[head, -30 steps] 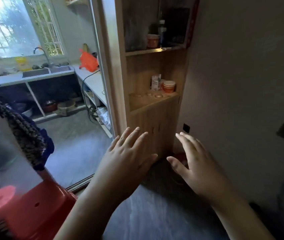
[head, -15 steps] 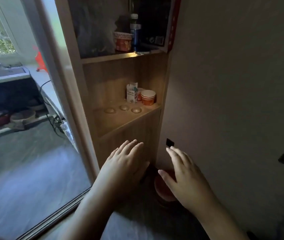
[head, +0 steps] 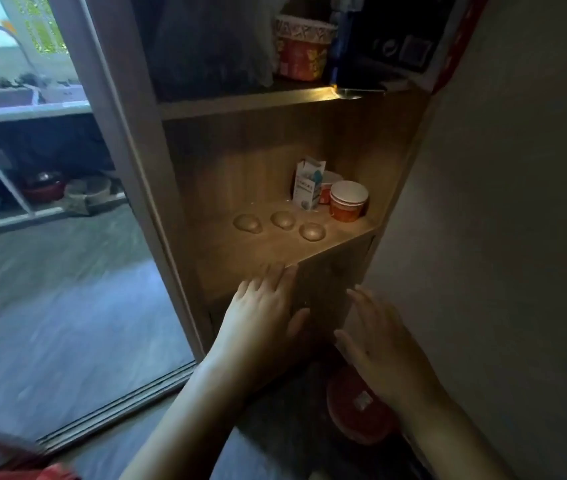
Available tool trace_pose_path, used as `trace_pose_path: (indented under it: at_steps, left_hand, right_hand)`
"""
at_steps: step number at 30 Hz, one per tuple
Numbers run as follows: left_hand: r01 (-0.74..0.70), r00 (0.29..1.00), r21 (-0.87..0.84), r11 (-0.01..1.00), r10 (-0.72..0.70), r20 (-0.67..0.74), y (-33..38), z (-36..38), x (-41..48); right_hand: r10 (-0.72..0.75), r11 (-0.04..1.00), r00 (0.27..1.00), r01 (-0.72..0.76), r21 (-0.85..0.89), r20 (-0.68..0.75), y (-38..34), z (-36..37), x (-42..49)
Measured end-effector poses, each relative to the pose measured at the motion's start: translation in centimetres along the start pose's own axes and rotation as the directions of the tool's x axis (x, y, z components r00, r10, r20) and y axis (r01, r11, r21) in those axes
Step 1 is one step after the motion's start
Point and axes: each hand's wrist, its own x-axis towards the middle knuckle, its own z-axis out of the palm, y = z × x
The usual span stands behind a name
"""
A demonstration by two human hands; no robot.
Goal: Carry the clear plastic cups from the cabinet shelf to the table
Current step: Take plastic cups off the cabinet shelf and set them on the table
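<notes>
Three clear plastic cups stand in a row on the wooden cabinet shelf: a left cup, a middle cup and a right cup. They are see-through and show mostly as round shapes. My left hand is raised just below the shelf's front edge, fingers spread and empty. My right hand hovers lower and to the right, in front of the cabinet's lower door, also spread and empty. Neither hand touches a cup.
Behind the cups stand a small white and blue carton and red paper cups. The upper shelf holds an instant-noodle tub and dark items. A red round object lies on the floor by the wall. A sliding door frame stands at left.
I have come closer to the cabinet, so the shelf and cups look larger. Both hands have risen toward the shelf, the left one reaching its front edge.
</notes>
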Motion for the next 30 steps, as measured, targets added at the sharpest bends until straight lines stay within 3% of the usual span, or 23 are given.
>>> trace_pose_path:
  at_steps: [9, 15, 30]
  left_hand:
    - [0.171, 0.985, 0.041, 0.984, -0.170, -0.033, -3.5, 4.8, 7.7]
    - [0.258, 0.965, 0.022, 0.966, -0.256, -0.059, -7.0, 7.5, 12.0]
    - [0.225, 0.965, 0.106, 0.969, -0.236, 0.113, -15.3, 13.8, 21.9]
  right_hand:
    - [-0.217, 0.972, 0.971, 0.225, -0.067, 0.102, 4.5, 1.4, 13.5]
    - [-0.252, 0.956, 0.944, 0.277, -0.100, 0.212, 5.5, 3.9, 20.6]
    - [-0.094, 0.981, 0.983, 0.119, -0.153, 0.160, 7.3, 9.9, 29.3]
